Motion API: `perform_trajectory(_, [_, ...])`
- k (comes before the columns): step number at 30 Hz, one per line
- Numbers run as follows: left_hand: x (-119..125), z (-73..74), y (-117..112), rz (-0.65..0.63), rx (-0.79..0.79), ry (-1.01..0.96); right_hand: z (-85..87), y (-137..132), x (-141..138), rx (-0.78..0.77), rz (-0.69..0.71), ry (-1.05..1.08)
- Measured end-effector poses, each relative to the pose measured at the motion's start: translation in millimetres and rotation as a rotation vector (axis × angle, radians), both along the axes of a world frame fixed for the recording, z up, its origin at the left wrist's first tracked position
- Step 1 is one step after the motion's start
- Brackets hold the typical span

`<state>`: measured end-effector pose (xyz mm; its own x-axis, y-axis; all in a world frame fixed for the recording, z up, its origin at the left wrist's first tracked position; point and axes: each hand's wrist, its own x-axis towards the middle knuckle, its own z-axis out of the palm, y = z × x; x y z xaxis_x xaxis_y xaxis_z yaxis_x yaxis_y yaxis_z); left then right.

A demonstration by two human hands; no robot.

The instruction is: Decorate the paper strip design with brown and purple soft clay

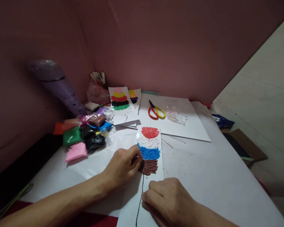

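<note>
A white card (129,201) lies on the table in front of me, bearing textured bands of red, white, blue and brown clay (149,167). A thin black line (139,205) runs down from the brown band. My left hand (124,162) is closed in a pinch at the left edge of the blue and brown bands; whatever sits between its fingertips is too small to make out. Lower on the card, my right hand (171,200) rests with curled fingers just right of the black line. Its fingertips are turned down, so anything in them is hidden.
Bagged clay (75,152) in several colours lies left. Behind are a finished-looking striped card (120,104), a metal ruler (127,123), and red-and-yellow scissors (156,113) on a white board (191,126). A purple bottle-shaped object (59,85) leans at the back left.
</note>
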<state>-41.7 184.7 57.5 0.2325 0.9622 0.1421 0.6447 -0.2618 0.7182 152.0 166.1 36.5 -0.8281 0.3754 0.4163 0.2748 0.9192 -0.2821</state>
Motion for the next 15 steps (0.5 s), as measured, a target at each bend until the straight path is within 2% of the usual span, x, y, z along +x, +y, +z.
perform_trajectory(15, [-10.4,2.5,2.6,0.013,-0.032,0.006,2.1,-0.7,0.8,-0.005,-0.009,0.008])
